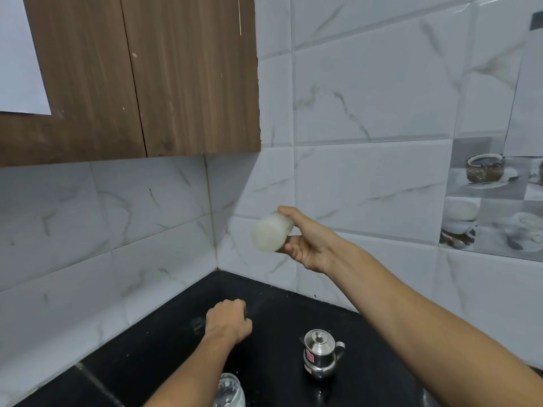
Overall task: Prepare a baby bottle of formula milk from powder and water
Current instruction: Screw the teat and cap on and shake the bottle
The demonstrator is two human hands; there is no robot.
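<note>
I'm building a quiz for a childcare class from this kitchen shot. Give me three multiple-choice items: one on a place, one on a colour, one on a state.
1. Where does the steel jug stand?
A) on the counter
B) on a stove
C) on a shelf

2. What colour is the counter?
A) white
B) brown
C) black

3. How is the bottle held?
A) upright on the counter
B) raised in the air, tipped on its side
C) upside down under a tap

Answers:
1 A, the jug stands on the counter with its lid on.
2 C, the bare top is glossy black.
3 B, the right hand grips the bottle well above the counter, base toward the camera.
</note>
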